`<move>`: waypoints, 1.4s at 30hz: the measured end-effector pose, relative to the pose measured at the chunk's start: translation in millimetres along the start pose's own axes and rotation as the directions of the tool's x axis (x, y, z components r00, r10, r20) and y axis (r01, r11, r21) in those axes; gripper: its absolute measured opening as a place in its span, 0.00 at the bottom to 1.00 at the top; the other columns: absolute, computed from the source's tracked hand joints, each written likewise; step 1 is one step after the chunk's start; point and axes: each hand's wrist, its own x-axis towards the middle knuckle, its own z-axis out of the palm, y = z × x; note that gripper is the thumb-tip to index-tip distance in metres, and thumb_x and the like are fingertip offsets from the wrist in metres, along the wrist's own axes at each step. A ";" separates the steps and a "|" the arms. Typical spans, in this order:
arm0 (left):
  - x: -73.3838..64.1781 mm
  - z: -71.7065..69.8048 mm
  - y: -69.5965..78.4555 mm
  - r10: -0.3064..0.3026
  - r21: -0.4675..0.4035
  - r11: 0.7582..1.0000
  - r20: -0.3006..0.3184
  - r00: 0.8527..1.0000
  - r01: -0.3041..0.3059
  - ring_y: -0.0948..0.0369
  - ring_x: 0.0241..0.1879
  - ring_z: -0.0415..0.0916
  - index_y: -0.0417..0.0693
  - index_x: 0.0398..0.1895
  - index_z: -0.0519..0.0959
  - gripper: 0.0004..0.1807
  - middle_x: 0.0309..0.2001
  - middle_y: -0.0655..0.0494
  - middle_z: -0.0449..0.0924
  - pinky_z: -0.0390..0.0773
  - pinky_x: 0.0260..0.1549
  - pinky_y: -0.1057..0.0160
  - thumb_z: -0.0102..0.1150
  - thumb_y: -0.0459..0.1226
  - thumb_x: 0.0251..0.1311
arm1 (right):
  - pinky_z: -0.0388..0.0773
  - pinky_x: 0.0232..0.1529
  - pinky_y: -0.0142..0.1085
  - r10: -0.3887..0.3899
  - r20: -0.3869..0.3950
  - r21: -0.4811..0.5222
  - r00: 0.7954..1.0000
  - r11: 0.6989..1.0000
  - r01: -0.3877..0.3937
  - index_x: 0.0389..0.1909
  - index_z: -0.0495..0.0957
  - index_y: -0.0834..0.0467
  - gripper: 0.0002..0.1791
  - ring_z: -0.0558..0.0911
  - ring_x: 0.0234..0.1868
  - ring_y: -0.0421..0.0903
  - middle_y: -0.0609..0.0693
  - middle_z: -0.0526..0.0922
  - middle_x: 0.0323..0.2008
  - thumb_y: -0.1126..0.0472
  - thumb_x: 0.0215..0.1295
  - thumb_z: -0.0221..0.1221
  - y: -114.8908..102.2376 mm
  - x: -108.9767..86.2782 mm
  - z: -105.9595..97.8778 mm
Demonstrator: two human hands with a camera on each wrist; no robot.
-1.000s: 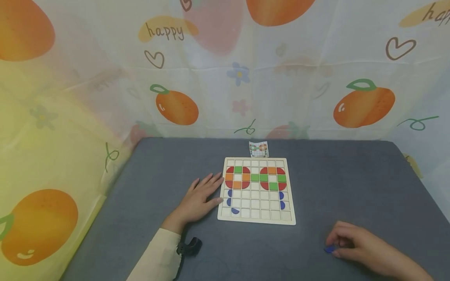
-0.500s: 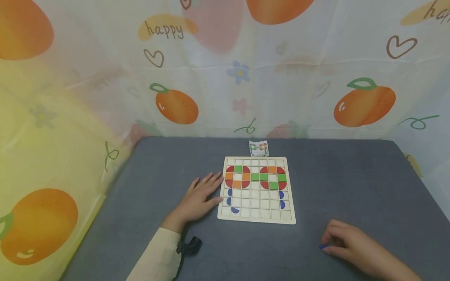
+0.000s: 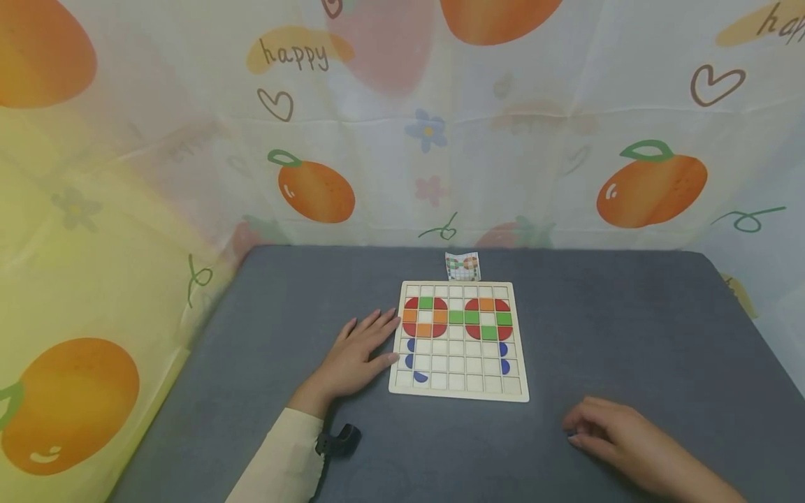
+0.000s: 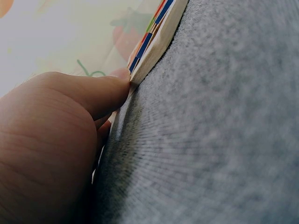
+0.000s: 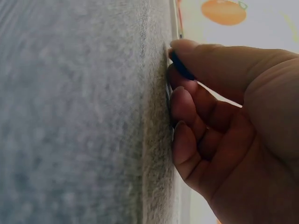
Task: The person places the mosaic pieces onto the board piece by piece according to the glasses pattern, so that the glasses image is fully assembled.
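Observation:
A pale wooden grid board [image 3: 459,396] lies on the dark grey table, with two rings of red, orange and green tiles joined by green squares. Below the rings sit blue half-round tiles, several in all; the lowest left one [image 3: 421,377] lies turned, flat side slanting. My left hand [image 3: 355,360] rests with fingers spread, the tips at the board's left edge; its thumb [image 4: 110,93] touches that edge in the left wrist view. My right hand [image 3: 619,443] is low over the table, right of the board, pinching a blue tile [image 5: 181,66] between thumb and forefinger, mostly hidden in the head view.
A small printed card [image 3: 462,266] with a similar coloured pattern lies just behind the board. The grey table [image 3: 302,279] ends against a fruit-patterned curtain [image 3: 528,140]. A black strap [image 3: 339,441] sits on the left wrist.
My right hand has slid a little leftward toward the board with the blue tile, which shows less between the fingers now. The left hand and board have stayed put.

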 end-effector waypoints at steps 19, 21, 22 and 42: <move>0.2 0.9 0.2 -0.001 -0.002 1.000 -0.008 1.000 0.001 0.55 0.86 0.41 0.59 0.89 0.58 0.42 0.87 0.62 0.50 0.35 0.79 0.37 0.59 0.56 0.79 | 0.79 0.34 0.34 -0.020 -0.190 0.024 0.982 0.999 0.025 0.42 0.86 0.43 0.10 0.78 0.34 0.34 0.31 0.81 0.35 0.63 0.69 0.75 -29.1 43.5 0.9; 0.4 1.4 0.0 -0.001 -0.001 1.000 -0.010 1.000 0.001 0.55 0.86 0.41 0.59 0.89 0.58 0.42 0.87 0.62 0.50 0.35 0.79 0.36 0.59 0.56 0.79 | 0.79 0.35 0.33 -0.007 -0.182 0.029 0.983 0.999 0.013 0.42 0.87 0.43 0.10 0.79 0.34 0.34 0.31 0.81 0.34 0.62 0.69 0.75 -32.9 50.1 0.4; 0.5 1.4 0.0 -0.001 -0.001 1.000 -0.010 1.000 0.001 0.55 0.86 0.41 0.59 0.89 0.58 0.42 0.87 0.62 0.50 0.35 0.79 0.37 0.59 0.56 0.79 | 0.79 0.36 0.34 -0.005 -0.177 0.030 0.984 0.999 0.010 0.42 0.87 0.43 0.10 0.79 0.35 0.35 0.32 0.82 0.35 0.62 0.69 0.75 -34.4 53.5 0.2; -0.1 0.3 0.9 0.001 0.000 1.000 -0.016 1.000 -0.001 0.56 0.86 0.42 0.58 0.89 0.58 0.41 0.87 0.62 0.51 0.36 0.79 0.36 0.59 0.55 0.79 | 0.78 0.39 0.39 0.077 -0.087 -0.040 0.993 0.996 -0.081 0.35 0.87 0.48 0.06 0.76 0.35 0.37 0.35 0.78 0.32 0.61 0.69 0.74 -51.3 106.7 20.9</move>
